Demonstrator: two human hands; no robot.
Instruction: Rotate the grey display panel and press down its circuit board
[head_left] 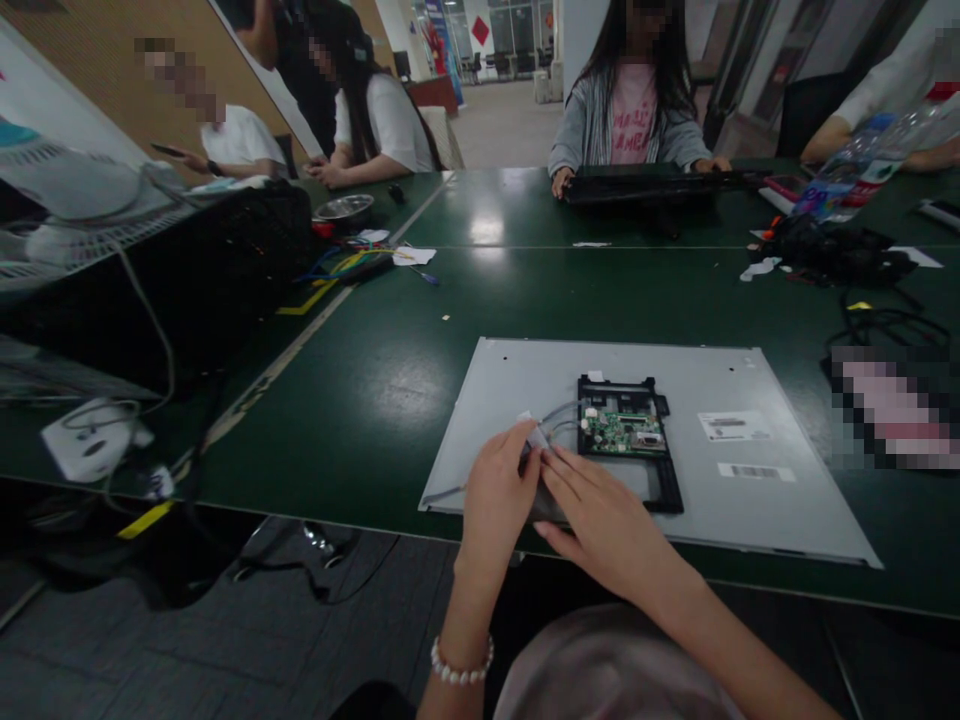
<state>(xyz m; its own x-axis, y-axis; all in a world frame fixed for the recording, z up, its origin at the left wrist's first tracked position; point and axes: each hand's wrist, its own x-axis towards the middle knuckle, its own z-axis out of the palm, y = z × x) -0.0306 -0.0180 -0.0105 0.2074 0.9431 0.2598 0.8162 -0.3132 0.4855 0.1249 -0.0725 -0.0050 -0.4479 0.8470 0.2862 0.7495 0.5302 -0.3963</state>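
A silvery display panel (720, 500) lies flat on the green table in front of me. On its back sits a black plastic frame (667, 485) with a green circuit board (619, 432) in it, and grey cables (561, 410) lead left from the board. My left hand (495, 490) is closed at the panel's left part, its thumb and finger pinching a small whitish strip (538, 436) beside the cables. My right hand (604, 510) reaches in from the right, fingers stretched out and thumb apart, fingertips against the strip. What lies under both palms is hidden.
Two white labels (733, 427) are on the panel's right side. A black case (150, 270) stands at the left, with colored wires (352, 262) nearby. Bottles (855, 170) and dark cables (832, 245) lie at the right. Across the table, a person handles a black panel (645, 188).
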